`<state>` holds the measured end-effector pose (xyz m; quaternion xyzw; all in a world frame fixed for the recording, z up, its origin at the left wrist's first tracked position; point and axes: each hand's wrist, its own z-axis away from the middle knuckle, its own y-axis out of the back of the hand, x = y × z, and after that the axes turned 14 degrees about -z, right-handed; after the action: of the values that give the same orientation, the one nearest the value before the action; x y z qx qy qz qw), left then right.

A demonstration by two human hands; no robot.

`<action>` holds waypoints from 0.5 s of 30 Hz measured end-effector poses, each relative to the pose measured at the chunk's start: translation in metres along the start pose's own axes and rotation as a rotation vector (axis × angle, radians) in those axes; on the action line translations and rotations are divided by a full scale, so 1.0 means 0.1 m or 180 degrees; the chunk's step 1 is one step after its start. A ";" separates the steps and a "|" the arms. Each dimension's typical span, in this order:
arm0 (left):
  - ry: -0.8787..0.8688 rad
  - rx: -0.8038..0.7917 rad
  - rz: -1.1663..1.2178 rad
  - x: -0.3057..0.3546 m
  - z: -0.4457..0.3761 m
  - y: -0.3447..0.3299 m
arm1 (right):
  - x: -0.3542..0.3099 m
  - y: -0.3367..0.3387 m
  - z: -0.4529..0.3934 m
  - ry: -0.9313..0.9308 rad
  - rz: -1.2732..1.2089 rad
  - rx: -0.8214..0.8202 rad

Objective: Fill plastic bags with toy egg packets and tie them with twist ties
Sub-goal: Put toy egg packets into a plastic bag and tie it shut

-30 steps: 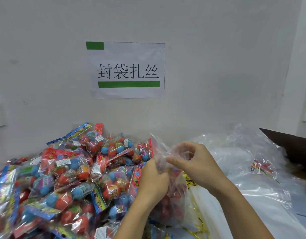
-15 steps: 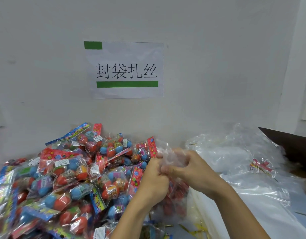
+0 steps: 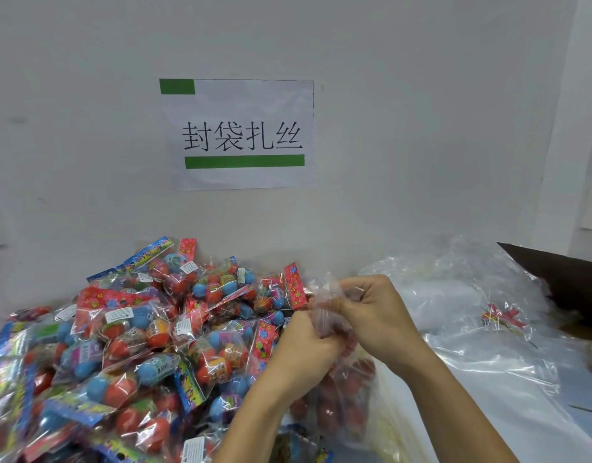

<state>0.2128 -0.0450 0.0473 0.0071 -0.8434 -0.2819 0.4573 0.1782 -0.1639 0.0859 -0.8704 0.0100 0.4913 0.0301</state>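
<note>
A clear plastic bag (image 3: 341, 392) filled with red toy egg packets hangs in front of me, its neck bunched together. My left hand (image 3: 304, 349) grips the gathered neck from below. My right hand (image 3: 374, 315) pinches the crumpled top of the same bag just above, fingers curled around the plastic. No twist tie can be made out between the fingers. A big heap of toy egg packets (image 3: 137, 345) in red, blue and yellow fills the left side.
A pile of clear plastic bags (image 3: 471, 312) lies to the right, with a small red item (image 3: 505, 320) among them. A dark cardboard flap (image 3: 561, 275) rises at the far right. A paper sign (image 3: 238, 135) hangs on the white wall behind.
The bag's open top has been gathered and squeezed shut. Both hands have drawn closer together and sit a little higher on the neck.
</note>
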 end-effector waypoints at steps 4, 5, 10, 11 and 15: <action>0.0309 -0.0289 0.0088 -0.05 -0.01 0.05 | -0.06 0.08 -0.01 -0.0004 -0.0008 0.0200; 0.0289 -0.0380 0.0059 -0.05 -0.01 0.06 | -0.06 0.09 -0.02 -0.0010 0.0005 0.0240; 0.0264 -0.0450 -0.0115 0.02 0.04 0.07 | -0.06 0.10 -0.01 -0.0150 -0.0044 0.0237; 0.0302 -0.0343 -0.0178 0.01 0.05 0.06 | -0.05 0.08 -0.02 -0.0176 -0.0046 0.0258; 0.0448 -0.0084 -0.0525 -0.02 0.04 0.02 | -0.01 0.04 0.01 -0.0453 -0.0009 0.0192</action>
<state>0.2107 -0.0412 0.0450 0.0902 -0.8020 -0.3285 0.4907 0.1770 -0.1682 0.0862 -0.8320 0.0215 0.5514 0.0576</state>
